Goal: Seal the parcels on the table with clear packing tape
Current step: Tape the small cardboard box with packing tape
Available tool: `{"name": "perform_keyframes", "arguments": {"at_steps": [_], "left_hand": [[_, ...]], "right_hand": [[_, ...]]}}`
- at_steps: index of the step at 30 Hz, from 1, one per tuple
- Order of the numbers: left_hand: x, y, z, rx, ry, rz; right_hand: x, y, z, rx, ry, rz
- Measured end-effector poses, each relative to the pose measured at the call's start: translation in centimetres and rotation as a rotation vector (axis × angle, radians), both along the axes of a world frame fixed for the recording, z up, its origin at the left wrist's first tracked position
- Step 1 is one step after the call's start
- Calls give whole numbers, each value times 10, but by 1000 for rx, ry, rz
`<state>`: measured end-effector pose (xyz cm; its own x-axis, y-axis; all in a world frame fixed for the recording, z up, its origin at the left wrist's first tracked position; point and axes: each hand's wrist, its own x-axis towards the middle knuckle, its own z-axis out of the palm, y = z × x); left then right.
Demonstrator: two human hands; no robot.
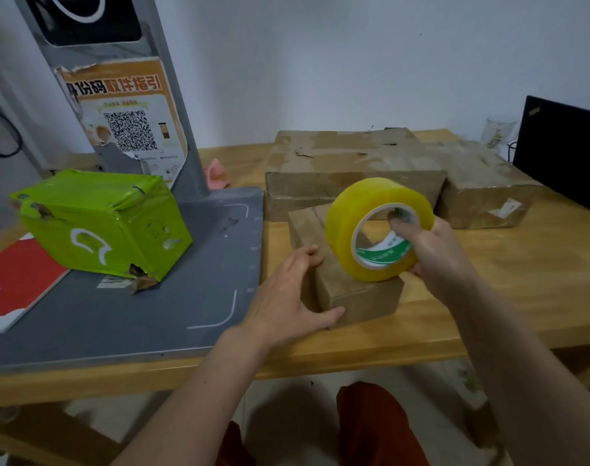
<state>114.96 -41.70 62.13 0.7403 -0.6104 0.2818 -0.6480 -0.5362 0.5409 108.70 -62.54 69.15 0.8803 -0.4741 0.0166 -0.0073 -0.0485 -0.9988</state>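
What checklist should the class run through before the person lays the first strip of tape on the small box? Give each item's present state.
1. Tape roll in hand: ok, the right hand grips it, fingers through the core.
2. Small cardboard box steadied: ok, the left hand rests against its near left corner.
3. Roll at the box: ok, it sits over the box's top.
4. Free tape end found: cannot tell, no loose end shows.
5. Box flaps closed flat: cannot tell, the roll and hands hide most of the top.
6. Room to work: ok, the two larger brown parcels lie behind, the green parcel off to the left.
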Motion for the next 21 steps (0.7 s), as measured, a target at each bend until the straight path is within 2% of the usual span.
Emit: {"name": "perform_keyframes", "arguments": {"at_steps": [6, 10, 14, 18, 21], "left_hand": [[8, -16, 16, 71, -84, -75], [9, -26, 11, -36, -63, -139], [16, -29, 6, -86, -134, -161], [20, -32, 6, 4, -192, -179], [20, -31, 9, 47, -242, -220]], "right_hand": [[4, 7, -3, -76, -77, -68], [5, 10, -2, -155, -137, -93], [8, 7, -2, -155, -147, -92], [7, 6, -5, -86, -153, -96], [7, 5, -8, -114, -146, -83]]}}
